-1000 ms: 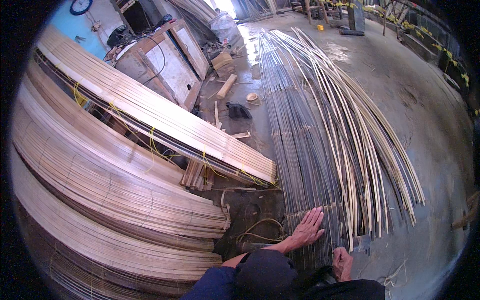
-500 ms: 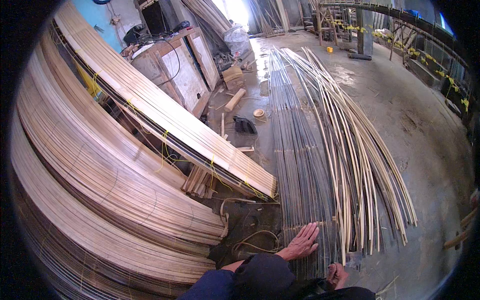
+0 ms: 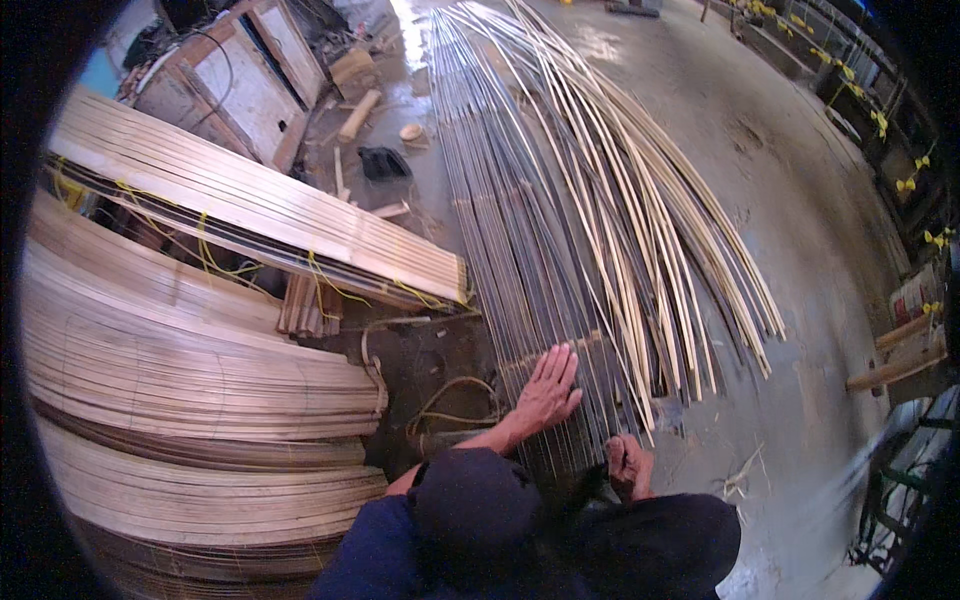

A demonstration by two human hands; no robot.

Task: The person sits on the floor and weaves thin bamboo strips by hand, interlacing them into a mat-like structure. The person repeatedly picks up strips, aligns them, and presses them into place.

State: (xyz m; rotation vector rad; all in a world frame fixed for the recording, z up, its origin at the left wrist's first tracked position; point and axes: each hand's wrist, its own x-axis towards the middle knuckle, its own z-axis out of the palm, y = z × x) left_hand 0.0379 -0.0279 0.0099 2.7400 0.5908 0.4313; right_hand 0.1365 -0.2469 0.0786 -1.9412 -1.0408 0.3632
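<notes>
Long thin dark strips (image 3: 490,240) lie side by side on the floor, running away from me, with a pale cross strip (image 3: 535,355) across them near my end. My left hand (image 3: 545,390) lies flat on these strips, fingers stretched out and tips at the cross strip. Close to the strips' near ends, my right hand (image 3: 628,467) is closed, thumb side up. Whatever is inside its fingers is hidden. A loose spread of pale strips (image 3: 640,220) lies to the right, partly over the dark ones.
Stacked bundles of wooden slats (image 3: 200,370) fill the left side. A tied slat bundle (image 3: 300,210) slants above them. Cord (image 3: 440,400) lies left of my left hand. Farther off are a wooden cabinet (image 3: 240,85), a black bag-like object (image 3: 384,163) and a short wood block (image 3: 360,115).
The view has tilted down and turned right, so everything sits higher and farther left. My left hand stays flat on the dark strips and my right hand stays closed near their ends.
</notes>
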